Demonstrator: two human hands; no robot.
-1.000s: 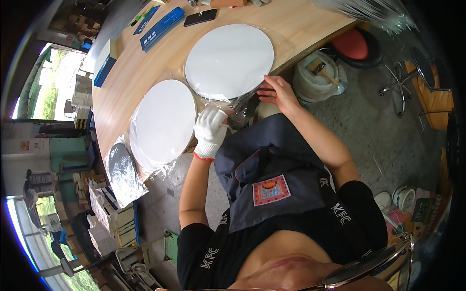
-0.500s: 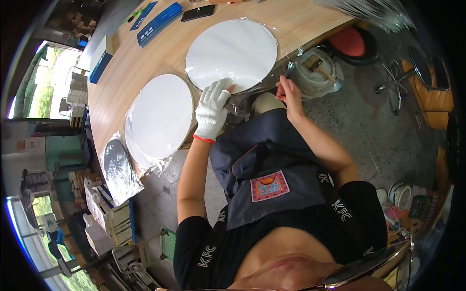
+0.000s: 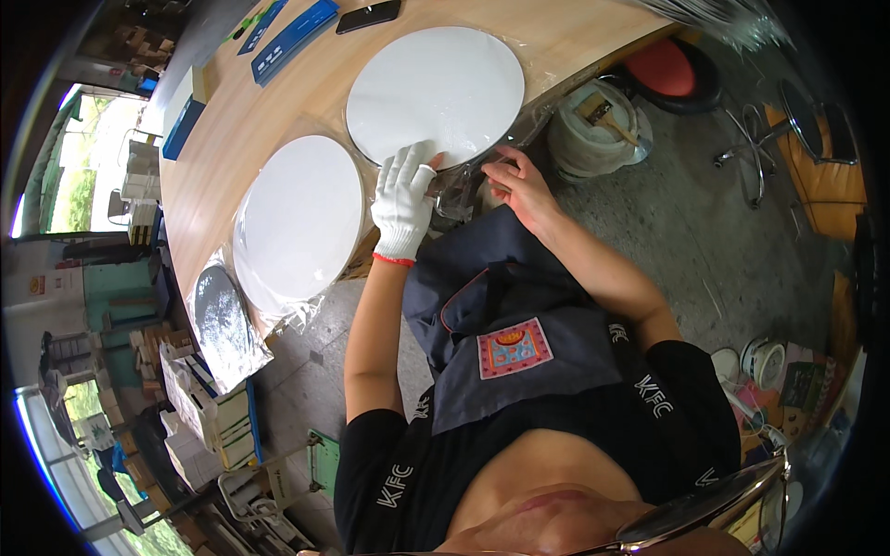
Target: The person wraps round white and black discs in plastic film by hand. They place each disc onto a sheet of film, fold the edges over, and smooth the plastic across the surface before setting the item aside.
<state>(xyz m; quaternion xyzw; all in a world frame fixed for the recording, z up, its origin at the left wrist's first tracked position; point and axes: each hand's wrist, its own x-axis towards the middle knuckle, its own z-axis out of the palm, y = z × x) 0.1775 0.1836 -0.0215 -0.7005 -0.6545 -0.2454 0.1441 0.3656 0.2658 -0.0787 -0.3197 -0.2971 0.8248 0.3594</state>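
Observation:
A white round disc [image 3: 436, 93] in clear plastic film lies at the table's near edge. On its near rim rests my left hand [image 3: 402, 199], in a white knit glove with a red cuff; its fingers are stretched out flat and the thumb tip is bare. Loose clear film [image 3: 454, 202] hangs off the rim between my hands. My bare right hand [image 3: 524, 190] is beside that film, just off the disc's near right rim. Its fingers are loosely bent and apart, with nothing visible in them. A second wrapped white disc [image 3: 301, 218] lies to the left.
A dark oval piece in film [image 3: 221, 310] lies at the table's left corner. Farther back are a phone [image 3: 368, 17], a long blue box [image 3: 295, 42] and another box [image 3: 185, 116]. To the right stand a bucket with a brush [image 3: 593, 139] and a red-seated chair [image 3: 660, 69].
My right hand has moved left, from over by the bucket to the film at the disc's near rim. My left hand stays on the disc. The whole view has shifted slightly.

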